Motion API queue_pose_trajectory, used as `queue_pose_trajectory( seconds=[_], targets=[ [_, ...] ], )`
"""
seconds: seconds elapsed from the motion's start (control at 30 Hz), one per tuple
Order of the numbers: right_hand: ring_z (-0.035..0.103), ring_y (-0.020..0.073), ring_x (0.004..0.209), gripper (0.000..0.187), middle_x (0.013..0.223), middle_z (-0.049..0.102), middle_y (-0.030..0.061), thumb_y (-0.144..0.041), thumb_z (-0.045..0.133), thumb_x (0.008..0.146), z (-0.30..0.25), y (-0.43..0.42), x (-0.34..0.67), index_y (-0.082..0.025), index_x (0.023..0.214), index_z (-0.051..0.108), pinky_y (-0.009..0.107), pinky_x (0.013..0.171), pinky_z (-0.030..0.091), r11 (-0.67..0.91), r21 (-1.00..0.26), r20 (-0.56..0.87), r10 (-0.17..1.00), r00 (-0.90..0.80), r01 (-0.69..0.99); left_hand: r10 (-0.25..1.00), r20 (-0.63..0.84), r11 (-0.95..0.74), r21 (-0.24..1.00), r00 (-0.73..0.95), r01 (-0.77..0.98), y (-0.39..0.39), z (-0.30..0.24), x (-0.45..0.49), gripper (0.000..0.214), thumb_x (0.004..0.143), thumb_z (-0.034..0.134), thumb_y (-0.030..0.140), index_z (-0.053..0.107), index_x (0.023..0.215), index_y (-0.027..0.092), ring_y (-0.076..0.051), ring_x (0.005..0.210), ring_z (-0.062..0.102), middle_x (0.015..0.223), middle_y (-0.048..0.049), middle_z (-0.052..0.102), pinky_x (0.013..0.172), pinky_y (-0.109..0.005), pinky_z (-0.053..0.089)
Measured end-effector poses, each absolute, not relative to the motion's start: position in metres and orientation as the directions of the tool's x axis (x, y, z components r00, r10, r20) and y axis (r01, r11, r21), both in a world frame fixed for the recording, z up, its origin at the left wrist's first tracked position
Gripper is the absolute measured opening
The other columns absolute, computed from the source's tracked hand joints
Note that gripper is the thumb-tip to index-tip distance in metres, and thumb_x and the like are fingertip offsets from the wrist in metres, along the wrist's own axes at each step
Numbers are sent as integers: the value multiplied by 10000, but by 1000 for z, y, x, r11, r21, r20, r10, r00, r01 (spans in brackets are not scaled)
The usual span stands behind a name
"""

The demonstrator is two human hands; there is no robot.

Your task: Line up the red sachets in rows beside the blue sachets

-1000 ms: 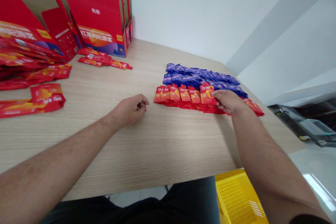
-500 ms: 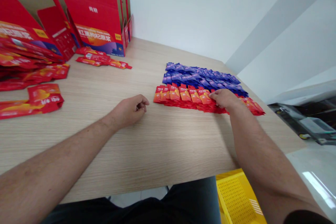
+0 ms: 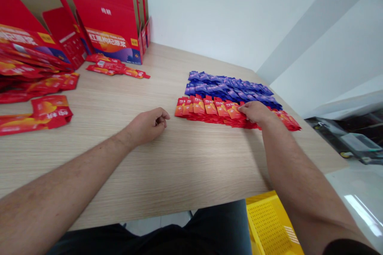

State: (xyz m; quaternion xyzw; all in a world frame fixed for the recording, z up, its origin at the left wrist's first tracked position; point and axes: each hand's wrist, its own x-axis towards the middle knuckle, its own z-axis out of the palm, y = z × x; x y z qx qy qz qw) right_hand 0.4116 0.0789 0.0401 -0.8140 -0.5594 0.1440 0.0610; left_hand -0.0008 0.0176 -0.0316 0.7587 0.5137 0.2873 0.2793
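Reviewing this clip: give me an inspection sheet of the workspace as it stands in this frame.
Surface: light wood-grain table.
Main things: overlapping rows of red-orange sachets next to rows of blue-purple sachets.
Clutter: loose red sachets at the table's left; red cardboard cartons stand open behind them.
Hands: right hand has its fingers on the red-orange row; left hand, curled, is over bare tabletop, holding nothing.
Cables: nothing seen.
Surroundings: white wall; yellow perforated crate below the table edge.

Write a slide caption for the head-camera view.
Right hand touches rows of red sachets below blue sachets; curled left hand rests on a wood-grain table.
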Motion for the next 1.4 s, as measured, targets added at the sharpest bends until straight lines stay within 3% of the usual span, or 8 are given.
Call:
queue_pose_trajectory(
  seconds=[0.23,0.37,0.53,0.7,0.9,1.03,1.2,1.4],
  targets=[
    [659,217,648,266,613,667,59,-345,638,952,45,82,408,-193,792,789,306,655,432,-326,-133,-121,943,311,936,940,141,-313,719,311,620,18,-31,-1,231,797,556,285,639,1008,241,-202,733,692,797,7,746,722,-330,515],
    [698,252,763,294,702,726,97,-342,613,949,50,68,408,-208,745,777,324,679,423,-249,-38,6,968,249,968,938,145,-318,716,314,622,16,-30,0,232,791,558,290,645,998,235,-202,727,684,795,1,742,714,-330,512],
    [693,236,762,219,786,763,71,-358,609,925,52,24,394,-219,847,760,313,693,448,-195,-252,162,957,240,948,933,159,-336,711,324,618,15,-31,-1,211,798,566,271,666,980,229,-194,729,680,797,-2,738,708,-321,515],
    [664,222,736,237,764,735,39,-426,581,885,30,-15,350,-236,808,700,303,676,468,83,-485,100,994,-38,871,927,185,-361,681,327,637,11,-31,1,197,841,563,217,707,976,228,-186,720,680,775,2,727,696,-311,528],
    [652,230,677,319,722,712,38,-517,526,903,-19,-32,316,-256,827,693,337,670,499,214,-543,164,975,-147,812,931,210,-364,597,299,715,6,-26,-3,252,850,584,106,747,1000,227,-179,793,725,878,-21,780,748,-294,568],
    [707,248,696,366,764,750,33,-573,529,918,-40,-28,326,-272,882,734,353,659,540,269,-527,190,962,-196,806,934,271,-346,513,234,786,13,-10,-24,269,884,590,112,753,1071,217,-199,960,746,1008,-52,801,913,-318,584],
    [771,266,753,382,843,797,31,-609,566,931,-54,-22,341,-282,914,761,357,649,585,328,-531,172,944,-280,781,938,338,-204,372,73,905,28,19,-90,340,907,595,175,717,1224,190,-250,1232,686,1255,-99,765,1139,-382,506],
    [791,272,748,363,867,812,35,-616,603,938,-63,-21,346,-300,928,783,351,626,624,401,-542,160,912,-378,738,907,338,198,186,-251,963,42,53,-216,468,948,558,312,670,1347,93,-376,1414,555,1398,-228,675,1257,-502,371]
  ],
)
